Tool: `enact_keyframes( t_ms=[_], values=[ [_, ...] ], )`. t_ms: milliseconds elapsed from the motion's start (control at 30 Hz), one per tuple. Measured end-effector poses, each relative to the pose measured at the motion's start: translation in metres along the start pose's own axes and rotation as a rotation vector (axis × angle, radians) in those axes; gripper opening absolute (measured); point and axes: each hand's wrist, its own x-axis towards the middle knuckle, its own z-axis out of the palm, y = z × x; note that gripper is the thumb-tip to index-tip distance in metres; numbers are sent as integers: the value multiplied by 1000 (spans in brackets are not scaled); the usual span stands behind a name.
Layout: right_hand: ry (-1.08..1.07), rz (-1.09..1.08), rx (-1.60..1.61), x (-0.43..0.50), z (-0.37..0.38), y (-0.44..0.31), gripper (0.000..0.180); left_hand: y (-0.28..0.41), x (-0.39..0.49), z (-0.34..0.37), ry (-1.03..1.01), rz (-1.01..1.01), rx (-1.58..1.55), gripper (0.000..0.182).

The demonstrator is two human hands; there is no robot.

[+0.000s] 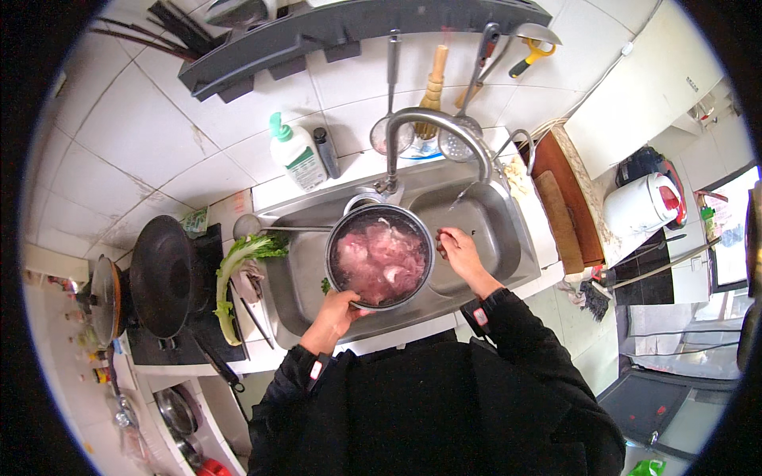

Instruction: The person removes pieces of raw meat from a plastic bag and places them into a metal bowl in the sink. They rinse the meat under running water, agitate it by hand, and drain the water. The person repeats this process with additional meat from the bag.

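A round metal bowl (329, 275) holds pieces of raw meat (381, 262) in reddish water, over the middle of the double sink (357, 324). My left hand (333, 315) grips its near left rim, thumb on the edge. To the right of the bowl, over the right basin, my right hand (458, 247) has curled fingers; it appears to hold nothing and does not touch the rim. Above it arches the metal faucet (437, 116), with a thin stream of water (461, 196) falling into the right basin. A ladle (247, 226) lies across the left basin's edge.
Leafy greens (229, 279) lie left of the sink beside a black wok (161, 276). Behind stand a pump bottle (297, 157) and a dark small bottle (326, 153). Strainers (392, 134) hang from the wall rack (357, 35). A wooden board (559, 220) stands at the right.
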Motion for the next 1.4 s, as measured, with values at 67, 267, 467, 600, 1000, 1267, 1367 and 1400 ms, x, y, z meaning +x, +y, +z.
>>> enact_keyframes(
  t_ms=[67, 267, 467, 600, 1000, 1267, 1367, 1400],
  values=[
    [-56, 55, 56, -8, -35, 10, 31, -9, 12, 29, 9, -20, 84, 35],
    [116, -306, -311, -1, -118, 19, 21, -54, 55, 127, -37, -40, 42, 31],
    [163, -612, -722, 14, -172, 22, 39, -98, 102, 193, -22, -101, 68, 29],
    [-247, -466, -669, 26, -174, 61, 44, -129, 144, 209, -53, -104, 73, 30],
    [-833, -262, -1008, 64, -136, 114, 64, -157, 166, 195, -77, -200, -73, 40],
    [-884, -411, -1229, 71, -96, 137, 70, -119, 77, 150, -239, 43, -48, 60],
    [-852, -421, -1313, 85, -95, 161, 82, -115, 42, 122, -145, 106, -159, 57],
    [-778, -410, -1269, 86, -91, 168, 78, -114, 33, 111, -124, 147, -196, 56]
  ],
)
